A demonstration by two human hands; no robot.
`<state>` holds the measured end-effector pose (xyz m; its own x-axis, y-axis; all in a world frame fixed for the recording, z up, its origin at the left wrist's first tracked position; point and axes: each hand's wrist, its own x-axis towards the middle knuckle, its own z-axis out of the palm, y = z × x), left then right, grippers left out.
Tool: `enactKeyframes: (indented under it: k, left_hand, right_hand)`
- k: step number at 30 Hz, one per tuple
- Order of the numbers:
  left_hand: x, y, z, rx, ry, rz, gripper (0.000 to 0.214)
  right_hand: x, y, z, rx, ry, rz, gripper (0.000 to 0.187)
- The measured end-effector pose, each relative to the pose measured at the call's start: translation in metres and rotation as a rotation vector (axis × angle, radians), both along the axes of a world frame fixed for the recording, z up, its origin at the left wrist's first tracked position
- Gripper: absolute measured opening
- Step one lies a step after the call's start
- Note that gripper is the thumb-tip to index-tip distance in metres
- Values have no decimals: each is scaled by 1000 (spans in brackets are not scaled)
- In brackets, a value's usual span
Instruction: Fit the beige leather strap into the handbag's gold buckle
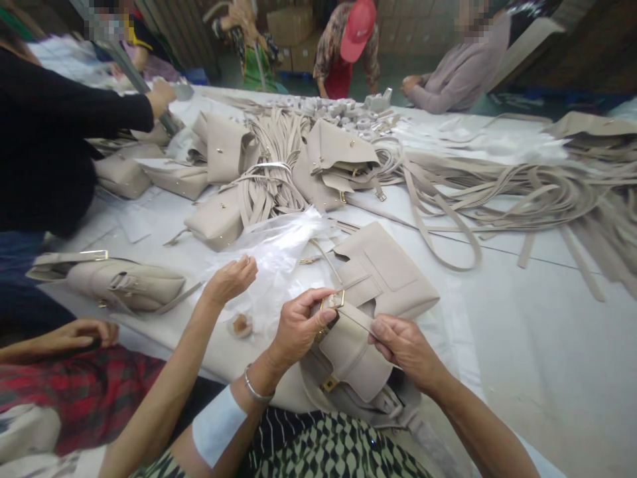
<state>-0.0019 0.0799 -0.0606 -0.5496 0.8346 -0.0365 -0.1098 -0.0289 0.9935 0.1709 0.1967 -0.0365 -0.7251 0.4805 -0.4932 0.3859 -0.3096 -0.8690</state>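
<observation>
A beige handbag [355, 355] lies against my lap at the near table edge, flap up. My left hand [297, 326], with a silver bangle on the wrist, is closed around the bag's top by its gold buckle [332, 301]. My right hand [405, 346] pinches the thin beige strap [359, 323] that runs from the buckle across the flap. A second beige bag piece [393, 272] lies just behind.
A neighbour's hand [229, 279] reaches in from the left onto a clear plastic bag [279, 249]. Finished beige bags [124, 282] and heaps of straps [522, 186] cover the white table [547, 345]. Several people work along the far and left sides.
</observation>
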Motion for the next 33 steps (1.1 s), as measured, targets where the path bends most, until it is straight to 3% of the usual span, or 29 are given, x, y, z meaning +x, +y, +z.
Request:
enactKeyframes:
  k: [6,16,25,28,30,31,33]
  left_hand:
    - [-5,-1,-4,47,-157,-16,31]
    - [-10,-2,-6,104,-334,-56,37]
    - [-8,-3,1,66,-274,-95,36]
    - [-4,-1,5,26,-140,-213,30]
    - [0,2,7,5,-92,-300,31]
    - [2,3,7,1,-90,-306,32]
    - [2,4,6,12,-122,-269,34]
  right_hand:
    - [-16,-11,-9,-28,35,-7,49]
    - [-25,-11,-16,57,47,19,48]
    - [-21,-13,-4,88,94,-5,44]
    - [-25,-12,1,26,201,-51,39]
    - [-31,-13,6,22,282,-76,53]
    - [-35,-14,9,59,299,-71,58]
    - [-41,-13,15,225,272,-31,49]
